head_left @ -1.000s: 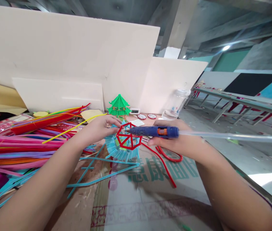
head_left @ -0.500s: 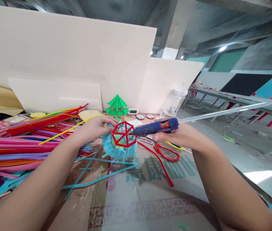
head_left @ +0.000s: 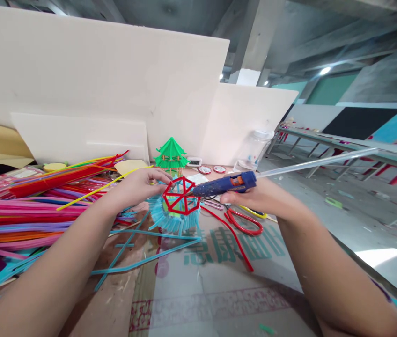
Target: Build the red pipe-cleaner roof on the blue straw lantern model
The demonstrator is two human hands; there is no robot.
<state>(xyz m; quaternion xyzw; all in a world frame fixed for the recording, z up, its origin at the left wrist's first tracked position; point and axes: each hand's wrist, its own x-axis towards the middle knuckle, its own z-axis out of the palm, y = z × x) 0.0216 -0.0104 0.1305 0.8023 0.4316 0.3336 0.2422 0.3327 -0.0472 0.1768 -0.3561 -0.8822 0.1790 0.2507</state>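
Note:
My right hand [head_left: 261,196] is closed around a blue glue gun [head_left: 224,184] with a long clear glue stick [head_left: 318,160] jutting out behind it. Its nozzle points at a red hexagonal frame of straws [head_left: 180,195], which rests on a light-blue fringed straw piece [head_left: 170,220]. My left hand [head_left: 138,185] pinches the frame's upper left edge with curled fingers. Both pieces sit over a cardboard sheet with green printing [head_left: 219,276].
A heap of coloured straws [head_left: 30,206] covers the left. Loose blue straws [head_left: 142,260] and a red straw [head_left: 233,238] lie on the cardboard; red-handled scissors [head_left: 244,224] are under my right wrist. A green straw pagoda [head_left: 171,155] and clear jar [head_left: 254,150] stand before white boards.
The glue gun has tilted, its glue stick swinging upward, and its nozzle stays at the red frame. The view shifted slightly left; my left hand keeps its hold.

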